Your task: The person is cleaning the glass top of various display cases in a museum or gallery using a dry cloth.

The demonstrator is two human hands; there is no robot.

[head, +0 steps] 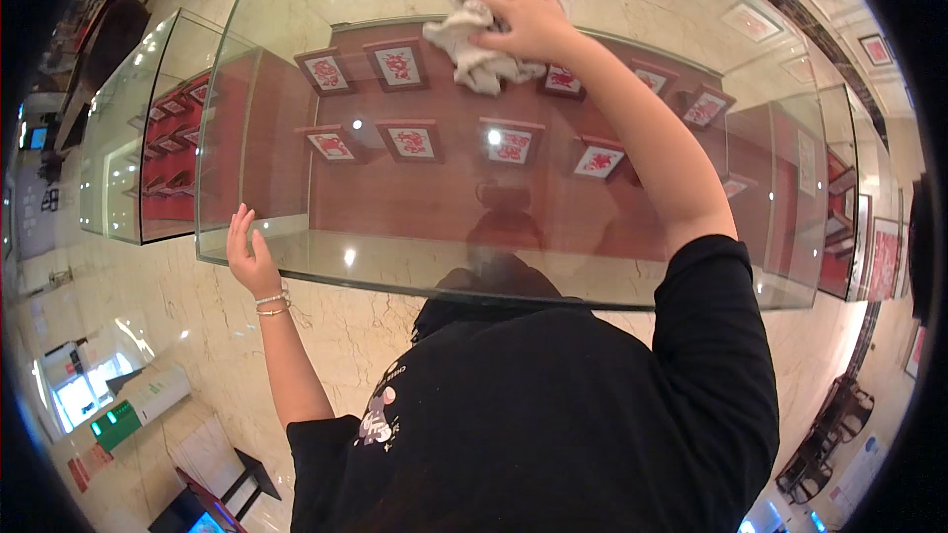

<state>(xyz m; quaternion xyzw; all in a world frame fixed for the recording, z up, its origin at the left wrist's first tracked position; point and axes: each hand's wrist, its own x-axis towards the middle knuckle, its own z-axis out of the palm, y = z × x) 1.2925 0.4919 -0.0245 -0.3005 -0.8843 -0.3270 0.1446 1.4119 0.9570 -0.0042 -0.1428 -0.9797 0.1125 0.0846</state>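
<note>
A glass display case (415, 237) spans the view in front of me, with framed red paper-cut pictures (411, 141) inside it. My right hand (527, 24) lies on a crumpled whitish cloth (481, 52) on the glass top, towards the far side; its fingers are spread over the cloth. At the case's near left corner is my left hand (252, 248), holding nothing, its fingers pointing away from me and the thumb apart. Whether it touches the glass edge, I cannot tell. Reflections of lamps and of my upper body show in the glass.
Another glass case (159, 163) with framed pictures stands close on the left, and one more (840, 200) on the right. Dark chairs (829, 433) are at the lower right. The floor is glossy beige marble (355, 370).
</note>
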